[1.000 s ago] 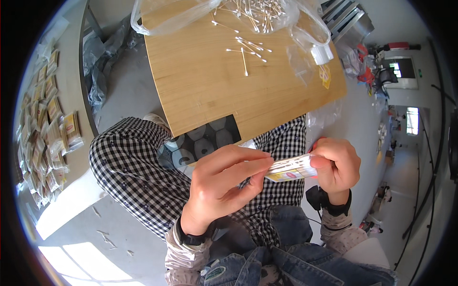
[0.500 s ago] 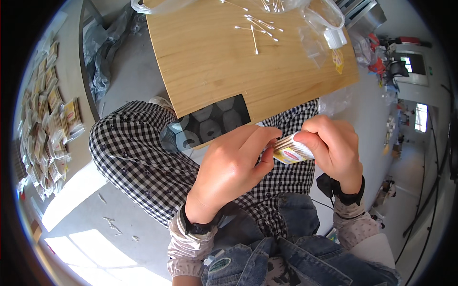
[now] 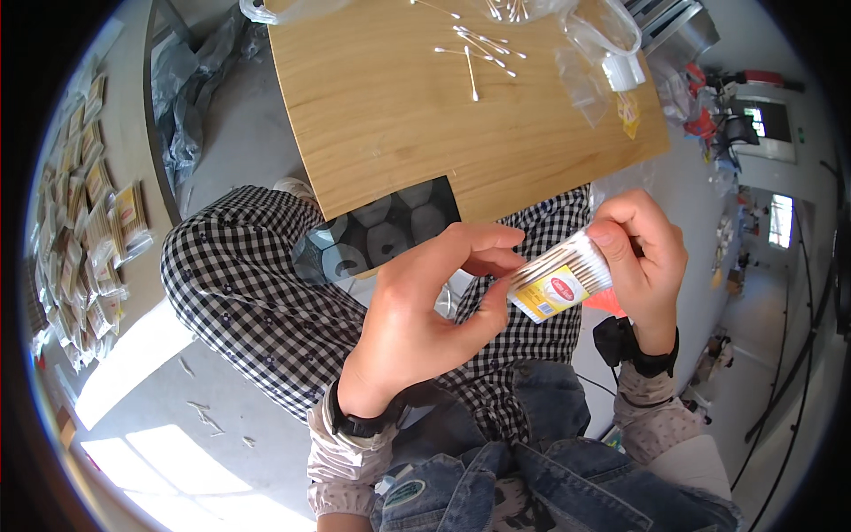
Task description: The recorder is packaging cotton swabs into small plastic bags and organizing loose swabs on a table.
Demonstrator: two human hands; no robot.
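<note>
The cotton swab packet is held up just off the near edge of the wooden table, over the checked trousers. The left hand has loosened over the last half second: its forefinger now stands apart from the thumb, whose tip meets the packet's left edge. Whether its other fingers pinch that edge, I cannot tell. The right hand stays clamped, thumb and fingers on the packet's upper right end, and seems to carry most of the hold. The packet itself has turned its printed face up toward the wearer, so the front can, I judge, be looked over. It is flat, roughly rectangular and tilted, its clear wrapper showing brownish sticks above a yellow and white label. On that sit a red oval and a small barcode; white cotton tips crowd the right end.
</note>
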